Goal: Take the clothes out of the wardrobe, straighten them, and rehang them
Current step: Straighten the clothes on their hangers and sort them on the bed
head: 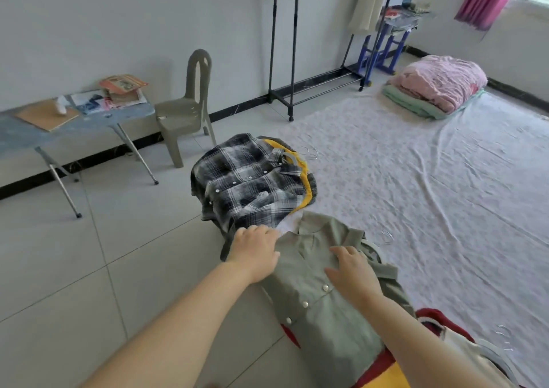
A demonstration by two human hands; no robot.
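- Green shirt (pixel 323 304) lies front-up on the near floor. Its right side reaches over the edge of the white sheet (pixel 445 179). The collar points to the far side and the buttoned front runs back toward the near edge. Its lower part covers a red and yellow garment (pixel 383 367).
- Step in hand, as I judge it: straightening. The shirt is out of the wardrobe and spread flat, and it is not yet rehung.
- The left hand (pixel 255 251) rests on the shirt's left shoulder beside the collar. The right hand (pixel 353 271) rests on the chest, just right of the button line.
- Each grip is slack, with the fingers laid out flat on the cloth. Neither hand has hold of anything.
- A white hanger (pixel 372 249) shows just past the right fingertips, seemingly inside the shirt's right shoulder. Its metal hook (pixel 387 237) lies on the sheet.
- The shirt is plain olive-green woven cloth with pale round buttons done up and a turned-down collar. Soft creases run across the front, and the right sleeve is bunched along the side.
- The next move probably calls for sweeping both palms outward to flatten the front and that sleeve. After that the shirt can be lifted by the hook so the shoulders stay seated.
- It would then go to the black clothes rack (pixel 285 45), which stands well apart by the far wall.
- A plaid shirt (pixel 249 182) lies on a small pile just beyond the left hand, over a yellow-edged garment (pixel 300 164), and seems to await its turn.
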